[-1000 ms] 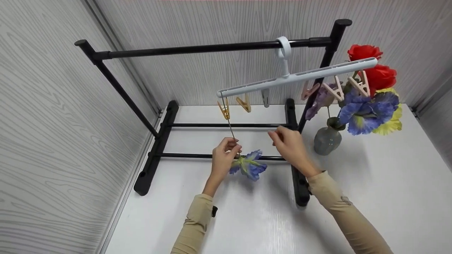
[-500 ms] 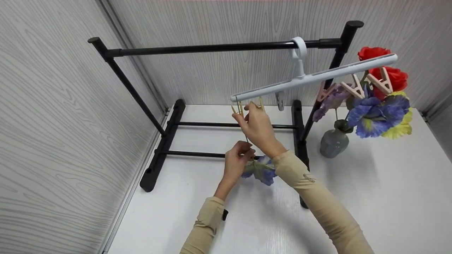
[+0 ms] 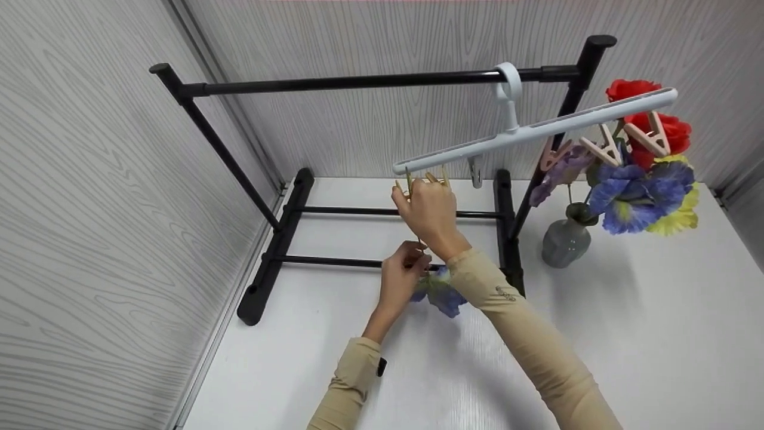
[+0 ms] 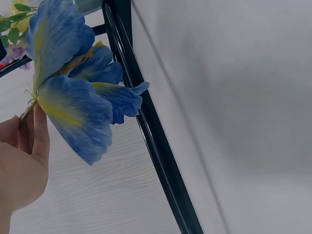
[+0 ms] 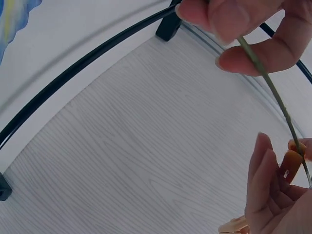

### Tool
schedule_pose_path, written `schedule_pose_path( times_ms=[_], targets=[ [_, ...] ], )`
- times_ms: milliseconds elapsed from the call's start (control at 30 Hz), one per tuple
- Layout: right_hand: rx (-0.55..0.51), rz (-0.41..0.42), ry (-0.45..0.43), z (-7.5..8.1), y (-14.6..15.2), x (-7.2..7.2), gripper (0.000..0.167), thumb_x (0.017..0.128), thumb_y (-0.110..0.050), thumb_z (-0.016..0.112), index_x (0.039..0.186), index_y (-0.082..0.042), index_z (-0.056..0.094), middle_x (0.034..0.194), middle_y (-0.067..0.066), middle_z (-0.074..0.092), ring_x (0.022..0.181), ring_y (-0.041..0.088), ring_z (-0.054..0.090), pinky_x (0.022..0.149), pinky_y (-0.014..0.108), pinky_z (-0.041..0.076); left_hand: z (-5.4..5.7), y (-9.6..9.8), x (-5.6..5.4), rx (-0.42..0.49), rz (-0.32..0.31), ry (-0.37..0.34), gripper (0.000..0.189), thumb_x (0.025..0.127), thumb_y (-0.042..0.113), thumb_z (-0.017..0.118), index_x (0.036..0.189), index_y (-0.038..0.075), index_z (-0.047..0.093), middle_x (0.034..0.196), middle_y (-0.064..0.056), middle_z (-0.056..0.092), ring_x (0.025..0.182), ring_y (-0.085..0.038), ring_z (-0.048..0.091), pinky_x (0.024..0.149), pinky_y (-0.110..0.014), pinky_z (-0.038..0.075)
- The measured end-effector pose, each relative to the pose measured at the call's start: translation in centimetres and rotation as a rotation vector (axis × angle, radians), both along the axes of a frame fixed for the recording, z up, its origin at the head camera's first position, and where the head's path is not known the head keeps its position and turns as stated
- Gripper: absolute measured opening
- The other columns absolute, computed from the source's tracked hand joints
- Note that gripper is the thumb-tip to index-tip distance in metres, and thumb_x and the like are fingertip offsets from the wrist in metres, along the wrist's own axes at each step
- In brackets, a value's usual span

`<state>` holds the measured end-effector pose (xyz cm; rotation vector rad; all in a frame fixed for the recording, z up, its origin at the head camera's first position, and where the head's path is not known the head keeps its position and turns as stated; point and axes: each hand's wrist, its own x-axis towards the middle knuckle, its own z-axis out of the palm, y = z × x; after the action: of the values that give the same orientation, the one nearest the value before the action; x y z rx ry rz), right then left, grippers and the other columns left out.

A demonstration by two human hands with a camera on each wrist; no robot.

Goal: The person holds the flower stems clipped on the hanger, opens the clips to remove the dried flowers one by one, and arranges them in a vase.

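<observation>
My left hand (image 3: 401, 278) pinches the thin stem of a blue artificial flower (image 3: 440, 295) just behind its bloom. The flower hangs head down; its blue and yellow petals fill much of the left wrist view. In the right wrist view the green stem (image 5: 275, 92) runs from the left fingertips to an orange clip (image 5: 291, 165). My right hand (image 3: 431, 212) grips that clip between thumb and fingers, with the stem running against it. The clip sits under the left end of a pale blue hanger (image 3: 537, 132); the hand partly covers it in the head view.
The hanger hooks tilted over the top bar of a black rack (image 3: 358, 82). A second orange clip (image 5: 234, 225), a grey clip (image 3: 476, 171) and several pink clips (image 3: 607, 146) hang from it. At right, a grey vase (image 3: 566, 243) holds red, blue, yellow and purple flowers.
My right hand has moved left from beside the rack's right leg up to the orange clip and now grips it. My left hand keeps its pinch on the stem. The head view shifted slightly.
</observation>
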<state>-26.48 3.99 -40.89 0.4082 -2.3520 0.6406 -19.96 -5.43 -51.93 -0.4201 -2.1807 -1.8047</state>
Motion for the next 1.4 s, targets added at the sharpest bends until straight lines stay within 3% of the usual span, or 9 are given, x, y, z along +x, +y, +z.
schedule_pose_path(
  times_ms=[167, 300, 400, 567, 767, 1033, 1133, 1267, 1400],
  targets=[
    [-0.053, 0.011, 0.086, -0.2, 0.1, -0.3, 0.04, 0.096, -0.018, 0.061, 0.059, -0.011, 0.047, 0.053, 0.006, 0.049, 0.048, 0.024, 0.045, 0.046, 0.052, 0.049, -0.1, -1.2, 0.5, -0.129, -0.023, -0.023, 0.01, 0.096, 0.002, 0.069, 0.105, 0.003, 0.072, 0.087, -0.008, 0.074, 0.078, -0.019, 0.073, 0.067, -0.028, 0.059],
    [-0.112, 0.037, 0.087, -0.1, 0.2, -0.4, 0.042, 0.095, -0.013, 0.058, 0.058, -0.016, 0.037, 0.055, -0.001, 0.036, 0.05, 0.017, 0.03, 0.042, 0.042, 0.035, 0.6, -3.2, 0.4, -0.281, 0.03, 0.0, 0.015, 0.096, 0.001, 0.066, 0.108, 0.003, 0.075, 0.091, -0.011, 0.076, 0.082, -0.02, 0.073, 0.07, -0.033, 0.061],
    [-0.16, 0.053, 0.051, 0.2, 0.4, -0.5, 0.043, 0.096, -0.013, 0.056, 0.058, -0.017, 0.035, 0.055, -0.002, 0.034, 0.051, 0.016, 0.029, 0.046, 0.037, 0.027, 1.3, -5.1, 0.1, -0.443, 0.116, 0.027, 0.017, 0.096, -0.001, 0.065, 0.108, 0.004, 0.077, 0.092, -0.011, 0.075, 0.082, -0.021, 0.071, 0.071, -0.037, 0.06],
    [-0.199, 0.067, -0.042, 0.5, 0.7, -0.6, 0.047, 0.102, -0.023, 0.06, 0.058, -0.012, 0.047, 0.052, 0.002, 0.044, 0.048, 0.017, 0.036, 0.046, 0.037, 0.032, 2.2, -8.0, -0.2, -0.704, 0.307, 0.128, 0.018, 0.094, -0.001, 0.067, 0.105, 0.007, 0.078, 0.088, -0.007, 0.073, 0.075, -0.025, 0.069, 0.064, -0.043, 0.057],
    [-0.278, 0.11, -0.141, 0.4, 0.4, -0.6, 0.048, 0.103, -0.033, 0.064, 0.067, -0.002, 0.067, 0.058, 0.01, 0.063, 0.049, 0.016, 0.046, 0.047, 0.029, 0.032, 2.7, -9.7, -0.6, -0.762, 0.46, 0.21, 0.014, 0.093, -0.002, 0.069, 0.1, 0.006, 0.078, 0.086, -0.011, 0.072, 0.075, -0.034, 0.069, 0.06, -0.049, 0.057],
    [-0.359, 0.118, -0.104, 0.3, 0.4, -0.5, 0.047, 0.101, -0.027, 0.065, 0.062, -0.001, 0.067, 0.053, 0.01, 0.061, 0.047, 0.017, 0.046, 0.047, 0.029, 0.03, 1.9, -10.5, -0.3, -0.8, 0.405, 0.191, 0.015, 0.091, -0.005, 0.066, 0.094, 0.005, 0.077, 0.084, -0.012, 0.071, 0.076, -0.037, 0.07, 0.061, -0.05, 0.057],
    [-0.357, 0.124, -0.136, 0.4, 0.6, -0.7, 0.049, 0.102, -0.03, 0.065, 0.062, -0.002, 0.065, 0.052, 0.008, 0.058, 0.047, 0.016, 0.044, 0.048, 0.029, 0.031, 1.9, -10.9, 0.2, -0.841, 0.394, 0.195, 0.017, 0.088, -0.009, 0.067, 0.09, 0.004, 0.078, 0.082, -0.012, 0.07, 0.078, -0.036, 0.07, 0.064, -0.05, 0.057],
    [-0.359, 0.164, -0.274, 0.5, 1.0, -0.9, 0.046, 0.103, -0.036, 0.065, 0.071, -0.004, 0.064, 0.057, 0.004, 0.057, 0.048, 0.016, 0.05, 0.047, 0.026, 0.036, 2.6, -10.6, 0.5, -0.89, 0.368, 0.23, 0.02, 0.085, -0.011, 0.068, 0.09, 0.004, 0.08, 0.084, -0.012, 0.069, 0.083, -0.034, 0.068, 0.067, -0.049, 0.058],
    [-0.319, 0.329, -0.513, 0.3, 1.6, -0.5, 0.04, 0.103, -0.036, 0.065, 0.085, 0.0, 0.07, 0.065, 0.008, 0.067, 0.054, 0.021, 0.066, 0.05, 0.023, 0.048, 3.3, -9.7, 0.6, -0.923, 0.35, 0.314, 0.022, 0.084, -0.012, 0.071, 0.092, 0.006, 0.081, 0.088, -0.01, 0.07, 0.086, -0.03, 0.068, 0.068, -0.044, 0.059]
  ],
)
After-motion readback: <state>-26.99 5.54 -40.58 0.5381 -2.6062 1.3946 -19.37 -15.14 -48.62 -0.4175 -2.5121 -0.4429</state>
